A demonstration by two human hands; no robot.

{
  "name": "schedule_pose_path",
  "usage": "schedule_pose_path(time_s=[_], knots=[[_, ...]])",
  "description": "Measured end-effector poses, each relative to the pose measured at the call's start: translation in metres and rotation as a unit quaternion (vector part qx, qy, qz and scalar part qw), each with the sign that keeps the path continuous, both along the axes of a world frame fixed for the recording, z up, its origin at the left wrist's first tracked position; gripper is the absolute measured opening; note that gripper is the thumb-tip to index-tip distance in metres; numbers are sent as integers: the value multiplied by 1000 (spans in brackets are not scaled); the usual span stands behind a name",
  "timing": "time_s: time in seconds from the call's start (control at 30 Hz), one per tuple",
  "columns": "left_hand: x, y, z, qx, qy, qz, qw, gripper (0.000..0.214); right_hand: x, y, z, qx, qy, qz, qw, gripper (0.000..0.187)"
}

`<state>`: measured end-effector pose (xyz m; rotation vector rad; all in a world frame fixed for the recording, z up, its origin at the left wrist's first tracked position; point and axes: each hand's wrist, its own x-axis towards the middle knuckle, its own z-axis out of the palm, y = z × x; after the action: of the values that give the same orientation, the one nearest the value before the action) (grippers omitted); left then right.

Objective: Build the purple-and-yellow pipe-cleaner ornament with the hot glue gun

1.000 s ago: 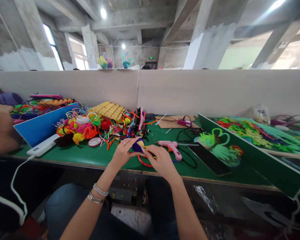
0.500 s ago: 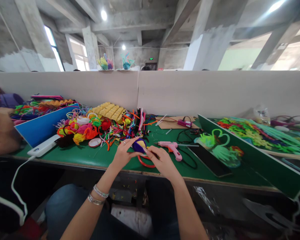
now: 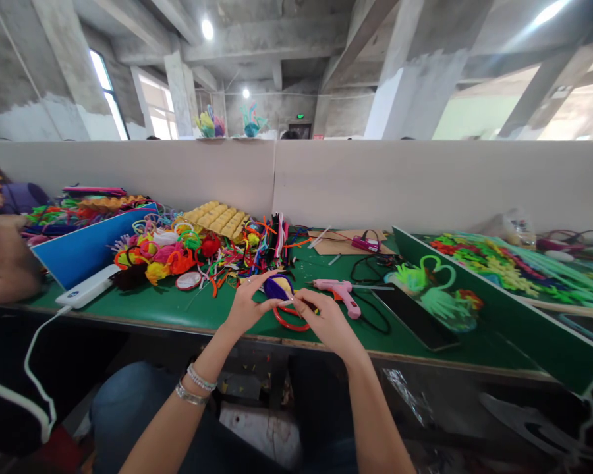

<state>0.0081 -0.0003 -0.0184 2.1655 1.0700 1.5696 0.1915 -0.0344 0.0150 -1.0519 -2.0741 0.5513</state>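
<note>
Right, here is how the bench is looking at this moment:

Left hand: the left hand (image 3: 247, 306) is curling its fingers round a small purple and yellow chenille piece (image 3: 277, 287), pinching it from the left side, palm turned inward, just above the table.

Right hand: the right hand (image 3: 326, 319) is closing in from the other side, thumb and forefinger nipping the same piece at its right edge; the remaining fingers are folding loosely under.

Piece in hand: it is sitting between both hands, raised slightly off the green table (image 3: 188, 313), near the front edge.

Below the hands: a red ring (image 3: 289, 322) is lying flat on the table, partly hidden under the right hand.

Just beside: a pink glue gun (image 3: 338, 289) is resting on its side to the right of the hands, nozzle pointing left.

Further left: a heap of coloured pipe cleaners (image 3: 212, 253) is spreading across the table, with a blue board (image 3: 82, 253) leaning beside it.

Far left: another person's arm (image 3: 4, 263) is resting at the neighbouring place.

Right side: a dark phone (image 3: 415, 316) is lying flat, near a green divider board (image 3: 504, 316).
</note>
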Motion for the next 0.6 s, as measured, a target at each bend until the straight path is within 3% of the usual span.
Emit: schedule_pose_path(time_s=[0.23, 0.37, 0.6], knots=[[5, 0, 5, -142, -148, -101, 974, 47, -2, -6, 7, -13, -20, -24, 999, 31], [8, 1, 4, -183, -195, -153, 951, 45, -1, -7, 9, -31, -24, -21, 999, 27], [10, 3, 2, -217, -243, -181, 928, 46, 3, -6, 7, -69, -3, 1, 998, 29]])
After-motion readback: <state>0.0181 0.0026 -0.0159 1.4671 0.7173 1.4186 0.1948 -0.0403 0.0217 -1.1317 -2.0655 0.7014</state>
